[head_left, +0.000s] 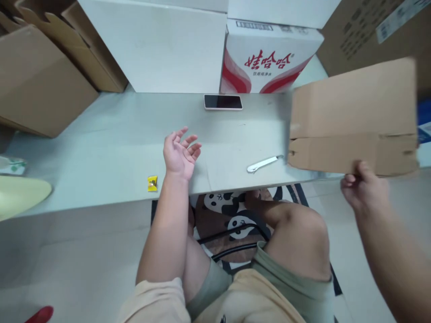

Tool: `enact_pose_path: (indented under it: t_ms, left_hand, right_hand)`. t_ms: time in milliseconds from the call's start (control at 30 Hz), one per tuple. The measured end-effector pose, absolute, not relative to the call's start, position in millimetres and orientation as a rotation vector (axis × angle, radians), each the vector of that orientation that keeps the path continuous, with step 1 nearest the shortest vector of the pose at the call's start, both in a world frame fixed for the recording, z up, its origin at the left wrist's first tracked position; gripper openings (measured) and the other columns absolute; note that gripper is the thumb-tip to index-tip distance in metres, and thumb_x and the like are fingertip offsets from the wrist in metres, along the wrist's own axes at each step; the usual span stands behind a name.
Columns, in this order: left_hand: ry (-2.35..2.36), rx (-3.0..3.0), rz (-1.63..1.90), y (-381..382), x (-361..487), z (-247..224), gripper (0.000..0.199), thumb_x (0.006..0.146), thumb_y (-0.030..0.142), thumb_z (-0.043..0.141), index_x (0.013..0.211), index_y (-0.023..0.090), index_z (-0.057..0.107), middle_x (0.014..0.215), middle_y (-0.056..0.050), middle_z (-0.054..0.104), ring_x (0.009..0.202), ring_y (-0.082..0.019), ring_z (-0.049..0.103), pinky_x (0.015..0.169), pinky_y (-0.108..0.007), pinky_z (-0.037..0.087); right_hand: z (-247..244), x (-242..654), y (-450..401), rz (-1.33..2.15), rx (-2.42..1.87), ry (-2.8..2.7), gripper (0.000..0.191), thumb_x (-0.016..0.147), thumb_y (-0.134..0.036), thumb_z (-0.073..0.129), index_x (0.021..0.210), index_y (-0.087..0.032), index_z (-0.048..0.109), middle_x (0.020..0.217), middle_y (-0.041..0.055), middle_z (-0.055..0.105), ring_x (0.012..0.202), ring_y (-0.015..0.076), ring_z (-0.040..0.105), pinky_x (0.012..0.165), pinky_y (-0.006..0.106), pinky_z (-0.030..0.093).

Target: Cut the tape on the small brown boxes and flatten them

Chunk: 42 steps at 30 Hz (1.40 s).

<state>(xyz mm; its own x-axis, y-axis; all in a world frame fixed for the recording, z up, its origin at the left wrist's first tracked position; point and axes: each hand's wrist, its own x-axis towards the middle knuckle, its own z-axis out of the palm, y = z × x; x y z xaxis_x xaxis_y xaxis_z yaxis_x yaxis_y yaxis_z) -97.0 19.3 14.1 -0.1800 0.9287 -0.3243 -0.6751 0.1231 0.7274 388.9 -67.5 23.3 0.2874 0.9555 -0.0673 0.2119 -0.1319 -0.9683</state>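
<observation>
My right hand [365, 186] grips the lower edge of a flat brown cardboard piece [353, 107], which is tilted up over the right end of the table. My left hand [182, 154] is palm up above the table with its fingers apart and nothing in it. Between the two hands lies a white utility knife [264, 164], near the front edge. A small yellow packet [152, 183] rests left of my left forearm. Farther back, a phone [223, 102] lies flat with its dark screen up.
Along the back of the pale table [111, 152] stand a white box [175, 49] and a white and red carton [266, 60]. Brown cartons [43, 80] fill the left back; another large carton [373, 36] is at the right back. A pale green rounded object [22, 195] is at far left.
</observation>
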Motion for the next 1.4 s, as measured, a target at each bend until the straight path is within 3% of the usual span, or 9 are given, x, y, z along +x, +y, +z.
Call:
enact_pose_path:
  t_ms: [100,233,300,400,600,900,1167,1300,1400]
  left_hand:
    - [0.951,0.347,1.444,24,-87,17,0.038,0.079,0.053,0.061,0.102,0.023,0.066,0.08,-0.003,0.069,0.059,-0.015,0.065,0.053,-0.026,0.05]
    - [0.941,0.364,1.398,31,-77,17,0.038,0.08,0.053,0.058,0.097,0.021,0.067,0.074,-0.003,0.066,0.054,-0.013,0.062,0.05,-0.024,0.049]
    - [0.939,0.374,1.387,33,-75,17,0.037,0.08,0.053,0.057,0.095,0.02,0.067,0.072,-0.002,0.065,0.053,-0.012,0.061,0.05,-0.025,0.048]
    - [0.935,0.352,1.403,37,-73,18,0.035,0.081,0.051,0.054,0.089,0.019,0.066,0.069,-0.002,0.063,0.051,-0.012,0.059,0.049,-0.026,0.047]
    - [0.911,0.289,1.43,34,-78,30,0.033,0.083,0.048,0.051,0.081,0.018,0.063,0.065,0.0,0.06,0.047,-0.01,0.055,0.046,-0.023,0.043]
    - [0.856,0.171,1.565,2,-115,46,0.032,0.083,0.046,0.052,0.074,0.018,0.062,0.062,0.001,0.056,0.045,-0.008,0.052,0.044,-0.02,0.04]
    - [0.719,0.046,1.744,-25,-170,53,0.034,0.092,0.041,0.042,0.073,0.018,0.059,0.061,0.002,0.051,0.044,-0.007,0.047,0.043,-0.02,0.035]
    - [0.661,0.097,1.778,-32,-186,54,0.033,0.093,0.04,0.041,0.077,0.018,0.059,0.063,0.002,0.052,0.047,-0.007,0.048,0.046,-0.02,0.036]
    - [0.643,0.1,1.793,-34,-194,54,0.034,0.094,0.037,0.038,0.076,0.018,0.059,0.063,0.001,0.053,0.047,-0.008,0.049,0.047,-0.021,0.036]
  right_hand:
    - [46,410,-27,0.574,-1.522,-0.898,0.037,0.063,-0.053,0.084,0.063,-0.038,0.05,0.051,-0.0038,0.046,0.043,0.013,0.029,0.048,0.04,0.017]
    - [86,415,74,0.514,-1.536,-0.845,0.05,0.053,-0.041,0.092,0.06,-0.029,0.044,0.054,-0.0055,0.05,0.049,0.0063,0.043,0.047,0.035,0.027]
    - [98,411,121,0.621,-1.63,-0.845,0.043,0.068,-0.043,0.085,0.062,-0.027,0.046,0.06,-0.0009,0.061,0.056,0.0093,0.053,0.048,0.031,0.033]
    - [93,391,157,0.743,-1.792,-0.863,0.033,0.087,-0.036,0.071,0.065,-0.023,0.05,0.063,0.006,0.066,0.055,0.0087,0.054,0.05,0.03,0.037]
    - [53,312,110,1.029,-2.027,-1.017,0.007,0.093,-0.021,0.059,0.088,-0.017,0.061,0.075,0.0053,0.07,0.05,0.0082,0.056,0.048,0.025,0.041]
    - [69,202,65,1.175,-2.09,-1.549,0.012,0.096,-0.017,0.054,0.101,-0.015,0.063,0.085,0.006,0.072,0.054,0.0063,0.058,0.05,0.019,0.045]
    - [80,21,97,1.083,-1.685,-2.213,0.021,0.093,-0.016,0.052,0.111,-0.017,0.064,0.087,0.0054,0.074,0.059,0.0098,0.061,0.049,0.021,0.044]
    - [98,-93,112,0.788,-1.318,-2.562,0.031,0.091,-0.015,0.053,0.12,-0.019,0.065,0.092,0.0043,0.075,0.067,0.0128,0.067,0.067,0.025,0.053]
    - [117,-168,127,0.326,-1.027,-2.74,0.039,0.089,-0.013,0.055,0.126,-0.02,0.064,0.114,0.0061,0.072,0.102,0.0178,0.069,0.096,0.029,0.052]
